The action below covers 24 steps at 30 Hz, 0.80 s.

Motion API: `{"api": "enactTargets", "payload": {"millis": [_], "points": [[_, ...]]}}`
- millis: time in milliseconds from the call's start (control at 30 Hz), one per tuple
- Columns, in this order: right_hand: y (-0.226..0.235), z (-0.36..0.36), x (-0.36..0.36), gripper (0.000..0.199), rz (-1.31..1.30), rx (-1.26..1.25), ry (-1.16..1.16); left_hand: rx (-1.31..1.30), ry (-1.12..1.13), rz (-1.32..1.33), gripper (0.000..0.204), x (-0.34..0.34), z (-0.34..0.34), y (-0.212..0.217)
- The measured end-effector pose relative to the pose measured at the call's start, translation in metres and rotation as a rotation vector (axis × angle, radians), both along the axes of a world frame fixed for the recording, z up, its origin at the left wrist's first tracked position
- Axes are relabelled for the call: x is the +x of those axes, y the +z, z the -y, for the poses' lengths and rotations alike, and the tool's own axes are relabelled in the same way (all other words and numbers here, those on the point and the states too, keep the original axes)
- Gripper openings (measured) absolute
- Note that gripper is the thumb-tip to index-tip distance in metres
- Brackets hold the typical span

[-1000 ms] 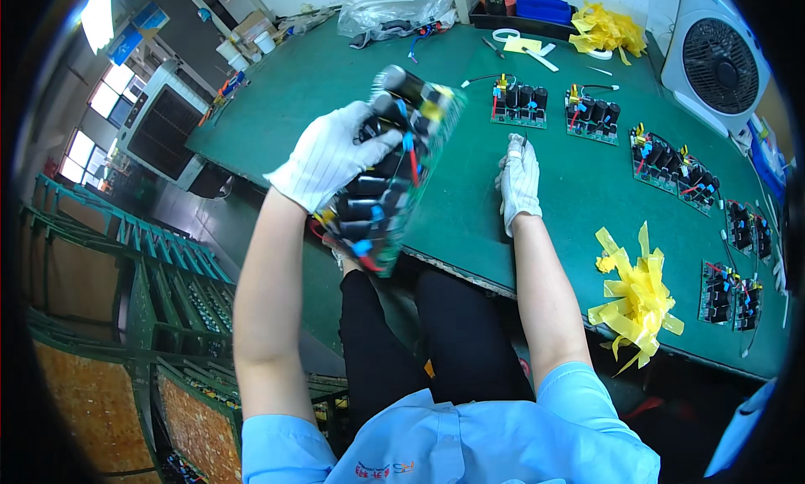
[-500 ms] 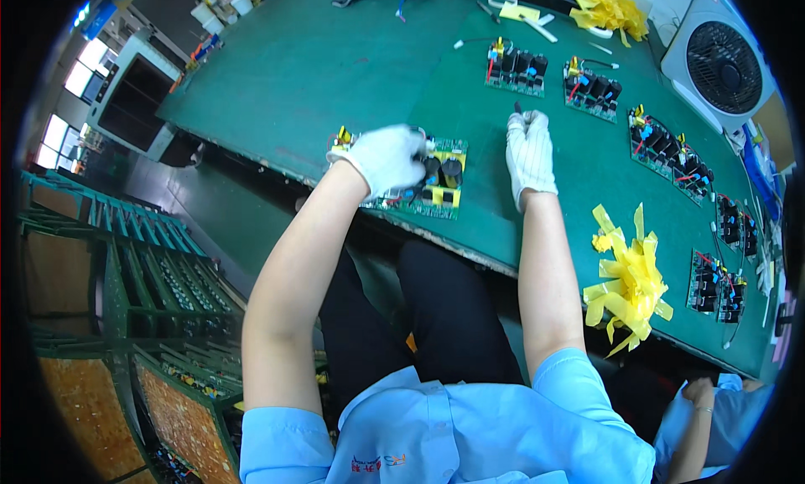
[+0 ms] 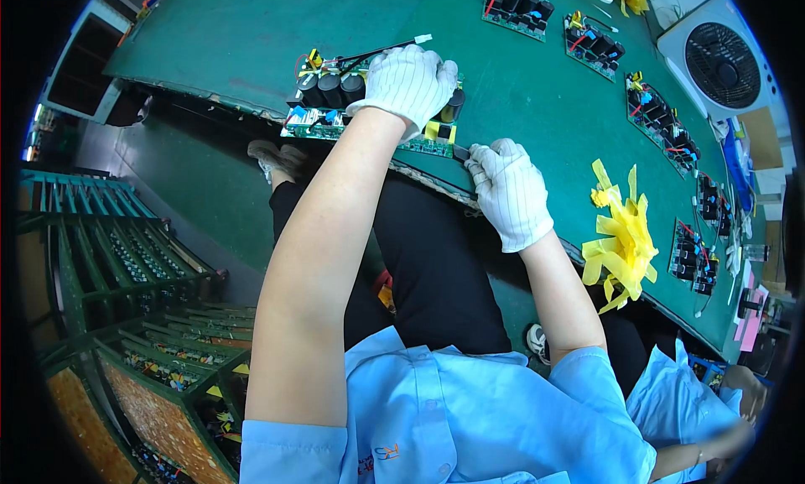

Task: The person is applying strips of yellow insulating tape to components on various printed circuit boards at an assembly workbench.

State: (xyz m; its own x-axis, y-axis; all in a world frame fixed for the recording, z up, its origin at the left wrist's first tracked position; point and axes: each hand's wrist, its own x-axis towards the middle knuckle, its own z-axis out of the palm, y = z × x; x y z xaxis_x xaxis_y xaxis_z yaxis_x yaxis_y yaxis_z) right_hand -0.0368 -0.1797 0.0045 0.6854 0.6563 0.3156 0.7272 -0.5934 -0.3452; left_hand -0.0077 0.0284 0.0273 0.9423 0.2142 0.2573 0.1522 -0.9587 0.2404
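A green circuit board (image 3: 314,130) with black cylindrical capacitors, yellow tape pieces and a white-plugged cable lies at the table's near edge. My left hand (image 3: 407,85), in a white striped glove, is closed over the board's middle, its fingers curled down among the parts; the fingertips are partly hidden. My right hand (image 3: 510,190), gloved too, pinches a small dark tool (image 3: 461,153) whose tip meets the board's near right corner. Most of the tool is hidden in the fingers, so its kind does not show.
Crumpled yellow tape strips (image 3: 625,249) lie on the green table (image 3: 545,119) at right. Several similar boards (image 3: 661,123) line its far right side, near a fan (image 3: 723,65). Racks holding boards (image 3: 180,350) stand at lower left. Another person's arm (image 3: 713,446) shows at lower right.
My right hand has come left and nearer, bringing the dark tool to the board's corner. My left hand remains on the board, now closed over its middle. The whole view has shifted.
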Motion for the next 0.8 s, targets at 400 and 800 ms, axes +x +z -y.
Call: {"api": "enactTargets", "payload": {"millis": [400,800], "points": [[-0.0039,0.0022,-0.0026,0.013,0.030,0.011,-0.009,0.041,-0.009,-0.030,0.049,0.0027,-0.0024,-0.0036],[0.0015,-0.0002,-0.0015,0.013,0.009,0.010,-0.012,-0.005,-0.006,-0.121,0.050,0.0057,-0.0036,-0.0026]]}}
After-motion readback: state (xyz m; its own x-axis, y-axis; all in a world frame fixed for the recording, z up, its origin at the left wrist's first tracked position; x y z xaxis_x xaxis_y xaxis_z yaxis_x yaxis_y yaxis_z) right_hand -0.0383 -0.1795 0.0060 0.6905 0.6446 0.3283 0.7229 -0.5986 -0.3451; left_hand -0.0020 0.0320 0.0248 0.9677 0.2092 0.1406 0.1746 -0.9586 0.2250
